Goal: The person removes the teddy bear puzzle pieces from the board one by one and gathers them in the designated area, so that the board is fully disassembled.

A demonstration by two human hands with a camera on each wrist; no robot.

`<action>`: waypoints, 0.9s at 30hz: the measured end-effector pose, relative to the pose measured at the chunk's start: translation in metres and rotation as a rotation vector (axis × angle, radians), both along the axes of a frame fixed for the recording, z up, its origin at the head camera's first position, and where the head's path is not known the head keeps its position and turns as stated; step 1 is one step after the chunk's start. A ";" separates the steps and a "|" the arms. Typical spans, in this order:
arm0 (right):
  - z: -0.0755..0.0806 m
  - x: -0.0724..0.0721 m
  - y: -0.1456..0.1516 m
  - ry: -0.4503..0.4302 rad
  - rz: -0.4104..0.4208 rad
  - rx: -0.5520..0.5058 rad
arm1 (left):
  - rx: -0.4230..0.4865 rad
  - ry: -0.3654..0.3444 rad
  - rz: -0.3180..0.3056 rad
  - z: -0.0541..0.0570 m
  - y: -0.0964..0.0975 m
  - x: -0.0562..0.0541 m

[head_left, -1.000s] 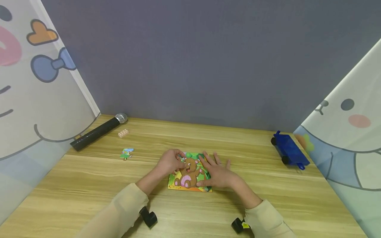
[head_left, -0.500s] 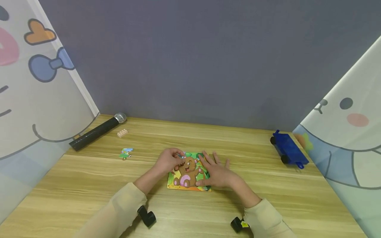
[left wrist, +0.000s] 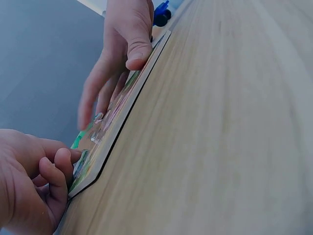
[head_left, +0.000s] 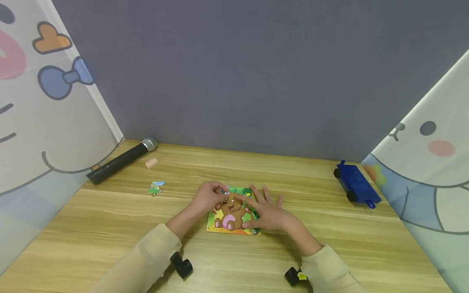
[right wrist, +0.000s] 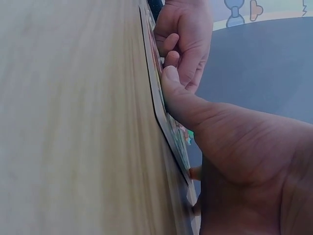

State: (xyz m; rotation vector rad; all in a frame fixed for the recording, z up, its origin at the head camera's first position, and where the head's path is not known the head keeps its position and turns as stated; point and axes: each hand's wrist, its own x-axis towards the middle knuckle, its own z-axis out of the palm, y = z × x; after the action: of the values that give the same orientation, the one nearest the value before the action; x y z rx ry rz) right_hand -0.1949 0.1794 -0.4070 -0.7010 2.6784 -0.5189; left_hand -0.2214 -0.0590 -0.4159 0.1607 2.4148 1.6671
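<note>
A bear jigsaw puzzle (head_left: 231,219) in a flat tray lies on the table in front of me. At its upper left corner, my left hand (head_left: 208,199) has its fingers curled and pinches a small puzzle piece, mostly hidden by the fingertips. My right hand (head_left: 269,213) spreads over the right side of the puzzle. Its thumb rests on the lower right part, and its index finger reaches across to the bear's head. Seen from the left wrist, the right hand (left wrist: 128,34) arches above the tray while the left hand (left wrist: 34,181) stays low at the near corner.
One loose puzzle piece (head_left: 156,187) lies on the wooden table (head_left: 234,260) to the left. Behind it are a pink toy brick (head_left: 152,162) and a black microphone (head_left: 121,162). A blue toy cart (head_left: 356,184) stands at the right, and a grey panel (head_left: 234,81) rises behind.
My right index finger has swung left, from the puzzle's top right to the bear's head. The left hand has shifted only slightly at the upper left corner.
</note>
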 end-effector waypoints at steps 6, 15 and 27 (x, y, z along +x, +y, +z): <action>0.000 0.000 0.001 -0.026 0.022 0.015 | 0.022 -0.012 0.005 0.001 0.001 0.001; 0.001 -0.001 0.000 -0.029 0.032 0.004 | 0.084 -0.041 0.008 0.000 -0.001 0.001; 0.003 0.000 0.000 -0.040 0.034 -0.006 | 0.155 -0.058 0.006 -0.002 -0.007 -0.003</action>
State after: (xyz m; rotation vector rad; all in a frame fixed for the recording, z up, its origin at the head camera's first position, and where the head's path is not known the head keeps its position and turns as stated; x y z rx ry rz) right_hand -0.1952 0.1796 -0.4044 -0.7292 2.6242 -0.5273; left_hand -0.2242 -0.0660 -0.4177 0.1263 2.2474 1.8350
